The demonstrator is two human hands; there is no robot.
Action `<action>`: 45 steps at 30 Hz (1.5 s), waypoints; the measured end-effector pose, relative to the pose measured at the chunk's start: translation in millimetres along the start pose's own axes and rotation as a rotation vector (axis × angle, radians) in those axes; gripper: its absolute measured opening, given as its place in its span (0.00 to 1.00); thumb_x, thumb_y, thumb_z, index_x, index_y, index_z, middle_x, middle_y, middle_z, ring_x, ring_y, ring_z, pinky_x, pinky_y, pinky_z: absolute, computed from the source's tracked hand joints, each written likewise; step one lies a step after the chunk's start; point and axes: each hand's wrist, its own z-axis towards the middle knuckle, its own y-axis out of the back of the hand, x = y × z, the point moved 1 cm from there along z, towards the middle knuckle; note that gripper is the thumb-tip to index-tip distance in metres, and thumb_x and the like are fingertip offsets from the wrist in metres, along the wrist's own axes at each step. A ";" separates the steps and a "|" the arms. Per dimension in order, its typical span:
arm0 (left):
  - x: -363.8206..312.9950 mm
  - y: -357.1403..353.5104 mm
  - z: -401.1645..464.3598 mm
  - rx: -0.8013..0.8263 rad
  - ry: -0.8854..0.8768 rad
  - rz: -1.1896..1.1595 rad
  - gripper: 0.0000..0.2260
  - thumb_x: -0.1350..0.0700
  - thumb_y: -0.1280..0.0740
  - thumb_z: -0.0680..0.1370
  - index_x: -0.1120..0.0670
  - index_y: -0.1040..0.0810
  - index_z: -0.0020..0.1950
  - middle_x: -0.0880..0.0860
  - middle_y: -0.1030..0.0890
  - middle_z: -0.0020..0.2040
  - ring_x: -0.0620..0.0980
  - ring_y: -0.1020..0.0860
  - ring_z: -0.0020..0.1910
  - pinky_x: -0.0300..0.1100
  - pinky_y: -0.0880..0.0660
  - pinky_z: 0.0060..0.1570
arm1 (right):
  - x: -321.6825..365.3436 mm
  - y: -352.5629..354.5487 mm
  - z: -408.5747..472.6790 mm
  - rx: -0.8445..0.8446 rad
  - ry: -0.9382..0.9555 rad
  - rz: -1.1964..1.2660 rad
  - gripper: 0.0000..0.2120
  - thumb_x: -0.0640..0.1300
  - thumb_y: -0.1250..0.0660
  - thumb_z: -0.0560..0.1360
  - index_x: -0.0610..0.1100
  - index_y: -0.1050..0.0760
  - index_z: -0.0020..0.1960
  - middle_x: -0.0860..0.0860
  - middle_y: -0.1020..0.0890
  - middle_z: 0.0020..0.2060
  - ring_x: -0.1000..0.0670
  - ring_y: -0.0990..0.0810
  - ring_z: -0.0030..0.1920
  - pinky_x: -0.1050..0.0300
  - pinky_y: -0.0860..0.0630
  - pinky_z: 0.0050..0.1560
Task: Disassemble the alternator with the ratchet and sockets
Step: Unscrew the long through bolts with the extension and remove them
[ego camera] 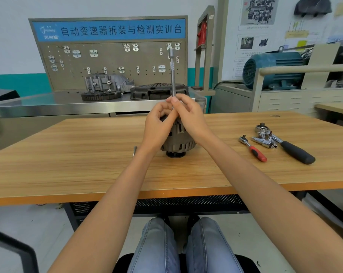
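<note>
Two knees in jeans [186,245] sit nearest, under the near edge of the wooden table [68,170]. Both forearms reach out over it to the alternator [177,141], which stands pulley-down near the middle of the table. The left hand [159,125] is curled at the alternator's top, its fingertips meeting the foot of a long extension bar [173,75]. The right hand [188,115] pinches the same bar low down between thumb and fingers. The bar rises upright from the hands, with a knurled band and a wider end at its top; where it meets the alternator is hidden by the fingers. Just left of the alternator lies a small bolt [134,150]. Well to the right lie a red-handled ratchet [253,148], some loose sockets [265,141] and a bigger black-handled ratchet [285,143]. Farther off stands a steel bench with a gear ring [100,95], a casting [107,82] and a pegboard [111,64]; a blue motor [275,69] sits far right.
</note>
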 end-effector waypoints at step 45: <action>-3.9 0.1 -2.2 0.001 0.009 -0.004 0.03 0.59 0.34 0.79 0.55 0.22 0.50 0.47 0.19 0.41 0.41 0.21 0.42 0.32 0.26 0.41 | 0.6 -0.4 -2.0 -0.014 0.020 0.022 0.05 0.44 0.40 0.80 0.46 0.27 0.54 0.52 0.18 0.41 0.58 0.18 0.43 0.68 0.24 0.42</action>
